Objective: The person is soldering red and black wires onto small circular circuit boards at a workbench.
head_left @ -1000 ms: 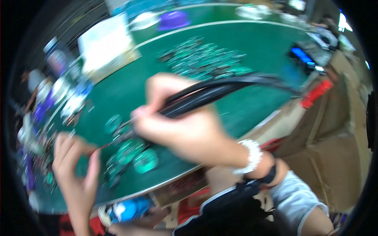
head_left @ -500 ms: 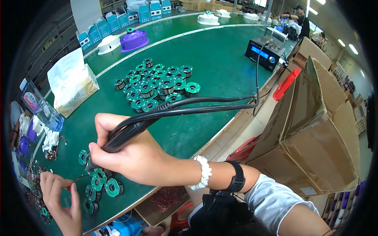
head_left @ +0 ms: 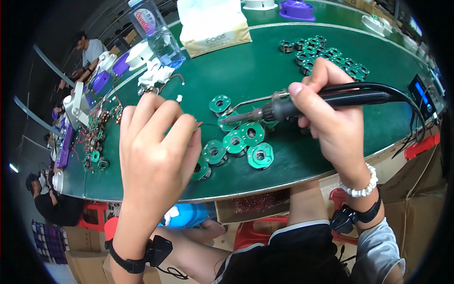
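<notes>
Soldering iron (head_left: 350,98): pointing left, with its metal tip (head_left: 243,116) sitting over or on a green-topped ring; I cannot tell if they are touching.
Right hand (head_left: 333,125): clasping the black handle with thumb and fingers.
Iron's feel: looking stiff and fairly light, with black cords (head_left: 364,85) maybe pulling a bit at the back.
Good holding spot: the handle is looking best, because the metal end may be getting hot.
Thin wire (head_left: 206,124): poking out near the tip, looking light, bendy and easy to snap.
Left hand (head_left: 158,142): pinching the wire between finger and thumb, mostly hiding the fingertips.
Green-topped rings (head_left: 242,135): lying bunched on the green table (head_left: 302,156), seeming small, hard and perhaps slippery; their outer edges are looking safer for holding than their tops.
</notes>
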`<state>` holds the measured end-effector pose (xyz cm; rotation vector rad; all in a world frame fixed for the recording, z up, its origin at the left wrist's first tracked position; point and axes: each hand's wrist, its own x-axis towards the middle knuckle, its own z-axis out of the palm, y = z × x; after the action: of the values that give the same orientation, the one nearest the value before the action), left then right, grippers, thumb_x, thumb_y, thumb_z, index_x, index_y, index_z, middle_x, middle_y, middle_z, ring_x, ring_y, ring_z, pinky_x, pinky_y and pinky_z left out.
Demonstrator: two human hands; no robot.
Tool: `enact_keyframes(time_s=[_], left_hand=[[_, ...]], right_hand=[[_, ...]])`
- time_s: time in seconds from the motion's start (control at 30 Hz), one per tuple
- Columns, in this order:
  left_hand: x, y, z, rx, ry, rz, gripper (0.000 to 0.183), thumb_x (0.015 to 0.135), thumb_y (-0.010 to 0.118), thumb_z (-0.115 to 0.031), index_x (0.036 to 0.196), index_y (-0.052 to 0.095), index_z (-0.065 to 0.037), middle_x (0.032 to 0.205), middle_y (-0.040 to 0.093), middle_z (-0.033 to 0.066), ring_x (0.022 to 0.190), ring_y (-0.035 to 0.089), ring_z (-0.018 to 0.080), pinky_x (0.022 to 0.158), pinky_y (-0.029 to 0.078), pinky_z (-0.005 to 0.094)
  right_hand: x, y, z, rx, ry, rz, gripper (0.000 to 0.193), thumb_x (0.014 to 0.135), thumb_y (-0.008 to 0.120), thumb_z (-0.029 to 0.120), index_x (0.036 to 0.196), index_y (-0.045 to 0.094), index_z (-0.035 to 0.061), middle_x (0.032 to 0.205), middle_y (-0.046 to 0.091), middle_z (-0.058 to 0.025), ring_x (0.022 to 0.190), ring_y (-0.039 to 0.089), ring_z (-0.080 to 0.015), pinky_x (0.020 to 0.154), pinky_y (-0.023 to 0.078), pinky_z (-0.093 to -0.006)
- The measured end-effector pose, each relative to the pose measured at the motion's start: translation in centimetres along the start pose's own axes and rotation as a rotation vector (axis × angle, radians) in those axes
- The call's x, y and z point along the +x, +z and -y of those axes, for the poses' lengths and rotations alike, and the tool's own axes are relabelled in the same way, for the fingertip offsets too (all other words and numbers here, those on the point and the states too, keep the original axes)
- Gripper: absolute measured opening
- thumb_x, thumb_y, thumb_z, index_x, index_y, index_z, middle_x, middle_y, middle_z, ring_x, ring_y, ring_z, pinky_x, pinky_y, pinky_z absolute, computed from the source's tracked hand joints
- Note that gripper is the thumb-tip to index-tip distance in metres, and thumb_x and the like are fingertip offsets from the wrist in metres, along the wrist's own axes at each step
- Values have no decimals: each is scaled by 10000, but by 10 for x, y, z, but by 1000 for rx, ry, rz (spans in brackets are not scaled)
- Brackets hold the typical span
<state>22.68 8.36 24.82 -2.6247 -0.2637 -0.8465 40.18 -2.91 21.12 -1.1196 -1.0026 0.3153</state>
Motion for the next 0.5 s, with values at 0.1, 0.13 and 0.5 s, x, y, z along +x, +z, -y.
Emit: enact_keyframes(time_s=[0.1, 0.13, 0.5], left_hand=[[-2, 2, 2, 9, 24, -18, 179, 535, 636, -9, 645, 497, -37, 697, 479, 61, 704, 460, 231, 579, 333, 334], [-2, 3, 2, -5, 24, -27, 178, 535, 636, -10, 644, 497, -36, 698, 482, 60, 701, 459, 230, 576, 331, 335], [-4, 4, 5, -34, 24, -42, 175, 534, 634, -13, 642, 498, -35, 697, 482, 64, 696, 456, 228, 568, 323, 331]], right_hand=[[0, 2, -1, -27, 10, -6, 223, 770, 583, 92, 659, 390, 94, 591, 446, 27, 426, 392, -1, 346, 249, -127], [0, 3, -2, -25, 13, -1, 224, 770, 584, 95, 659, 390, 94, 591, 446, 28, 425, 393, -1, 347, 250, -128], [-2, 6, -3, -57, 3, 12, 228, 773, 584, 112, 651, 392, 94, 595, 451, 25, 425, 394, 0, 352, 253, -131]])
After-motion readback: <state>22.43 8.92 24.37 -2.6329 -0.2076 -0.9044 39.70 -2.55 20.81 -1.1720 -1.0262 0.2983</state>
